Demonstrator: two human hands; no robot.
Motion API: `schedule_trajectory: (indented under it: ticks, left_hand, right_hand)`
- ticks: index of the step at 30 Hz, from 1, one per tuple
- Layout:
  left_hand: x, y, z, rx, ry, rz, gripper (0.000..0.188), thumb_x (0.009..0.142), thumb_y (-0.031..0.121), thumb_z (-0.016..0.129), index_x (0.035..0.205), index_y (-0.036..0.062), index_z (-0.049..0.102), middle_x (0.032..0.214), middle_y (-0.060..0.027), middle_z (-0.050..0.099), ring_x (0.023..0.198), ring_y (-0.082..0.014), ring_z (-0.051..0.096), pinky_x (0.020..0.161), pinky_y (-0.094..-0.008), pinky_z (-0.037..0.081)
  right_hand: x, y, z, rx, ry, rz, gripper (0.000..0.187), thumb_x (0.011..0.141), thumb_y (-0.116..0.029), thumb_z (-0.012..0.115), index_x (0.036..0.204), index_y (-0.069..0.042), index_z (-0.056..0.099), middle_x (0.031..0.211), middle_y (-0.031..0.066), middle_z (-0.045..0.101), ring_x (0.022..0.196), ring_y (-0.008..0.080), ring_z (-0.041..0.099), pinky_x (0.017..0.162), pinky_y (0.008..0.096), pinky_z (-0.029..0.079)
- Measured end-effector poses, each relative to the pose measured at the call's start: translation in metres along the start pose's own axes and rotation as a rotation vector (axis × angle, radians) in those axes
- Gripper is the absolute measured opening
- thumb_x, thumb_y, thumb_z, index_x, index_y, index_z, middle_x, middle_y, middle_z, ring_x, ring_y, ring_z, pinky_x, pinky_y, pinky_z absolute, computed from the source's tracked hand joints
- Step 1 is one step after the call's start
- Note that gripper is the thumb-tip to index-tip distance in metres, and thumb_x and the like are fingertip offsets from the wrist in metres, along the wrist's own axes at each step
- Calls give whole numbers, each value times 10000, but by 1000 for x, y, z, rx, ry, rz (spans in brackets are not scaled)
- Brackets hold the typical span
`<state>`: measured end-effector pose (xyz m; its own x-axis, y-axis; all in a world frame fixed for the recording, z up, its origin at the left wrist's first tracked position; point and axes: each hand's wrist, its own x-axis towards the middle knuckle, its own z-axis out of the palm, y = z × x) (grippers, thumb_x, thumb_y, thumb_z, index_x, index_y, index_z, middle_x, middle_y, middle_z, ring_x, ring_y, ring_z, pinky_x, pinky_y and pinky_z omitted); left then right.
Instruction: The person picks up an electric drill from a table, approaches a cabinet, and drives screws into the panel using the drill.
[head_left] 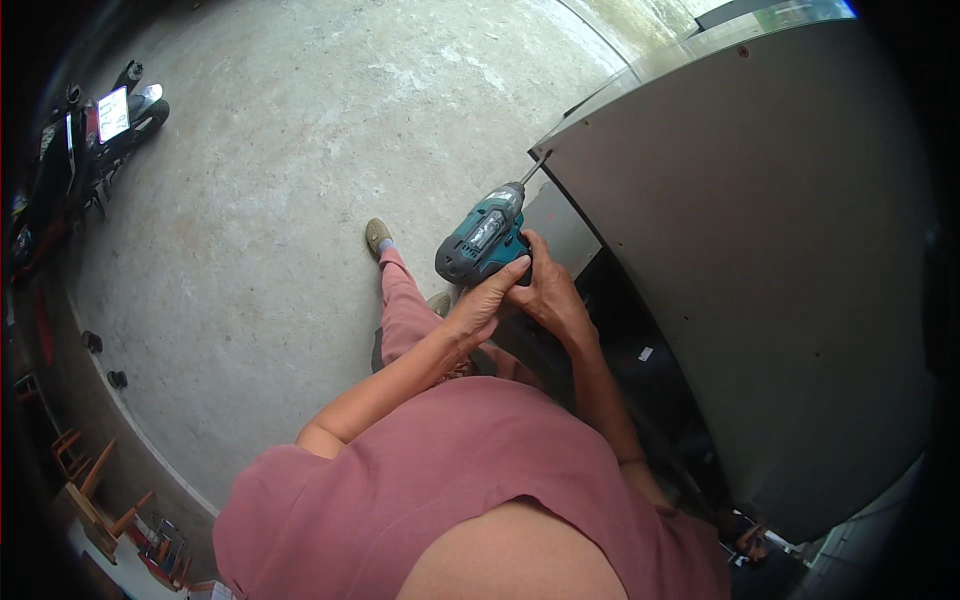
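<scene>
Both my hands are closed on a teal and black cordless drill [483, 240]. My right hand [550, 292] wraps the grip, with a finger near the trigger. My left hand [484, 302] holds the lower grip from the other side, its thumb laid along it. A long thin bit [535, 168] points up and right from the drill. Its tip meets the near corner of a large dark panel [740, 240], at or right beside a small hole; whether a screw sits there cannot be made out.
The panel fills the right side, with small holes along its edges and a dark opening [650, 340] below it. A motorcycle [90, 150] stands on the concrete floor [270, 150] at far left. Wooden chairs [95, 490] are at lower left. My shoe [377, 236] shows ahead.
</scene>
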<state>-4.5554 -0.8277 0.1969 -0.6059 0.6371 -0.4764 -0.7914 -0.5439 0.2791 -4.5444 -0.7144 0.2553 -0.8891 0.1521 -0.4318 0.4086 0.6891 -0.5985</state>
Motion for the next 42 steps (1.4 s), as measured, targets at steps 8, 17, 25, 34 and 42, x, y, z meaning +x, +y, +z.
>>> schedule_trajectory:
  ticks: [8, 17, 25, 34, 42]
  left_hand:
    - [-4, 3, 1, 99, 13, 66, 459, 817, 252, 666, 1186, 47, 485, 1076, -53, 546, 1003, -130, 516, 857, -281, 431]
    - [-1, 10, -3, 621, -37, 288, 470, 813, 287, 659, 1137, -13, 498, 1033, -92, 561, 937, -152, 537, 792, -282, 443]
    - [-6, 8, -2, 707, 22, 284, 538, 800, 345, 664, 1169, -3, 484, 1059, -91, 553, 975, -177, 523, 832, -293, 422]
    - [5, 6, 1, 368, 11, 176, 547, 812, 359, 657, 1207, 28, 473, 1118, -64, 526, 1026, -134, 490, 888, -271, 382]
    - [17, 6, -3, 317, -9, 195, 539, 812, 341, 662, 1207, 31, 468, 1109, -61, 526, 1034, -134, 488, 895, -274, 386]
  right_hand:
    - [-2, -4, 1, 61, 18, -28, 685, 711, -208, 645, 1291, -48, 317, 1043, 267, 558, 961, 395, 576, 819, 403, 441]
    - [2, 11, 15, 251, 55, -88, 745, 711, -231, 663, 1316, -35, 275, 1108, 263, 542, 1062, 369, 536, 866, 375, 430]
    - [-5, 3, 15, 254, 73, -64, 736, 743, -262, 639, 1324, -17, 259, 920, 284, 590, 937, 415, 581, 786, 427, 456]
    - [9, 9, 8, 65, 46, -35, 718, 740, -233, 652, 1322, -10, 295, 967, 285, 580, 947, 377, 592, 797, 397, 453]
    - [14, 7, 5, 60, 61, -44, 719, 734, -218, 657, 1320, 3, 303, 990, 284, 580, 958, 367, 592, 806, 394, 452]
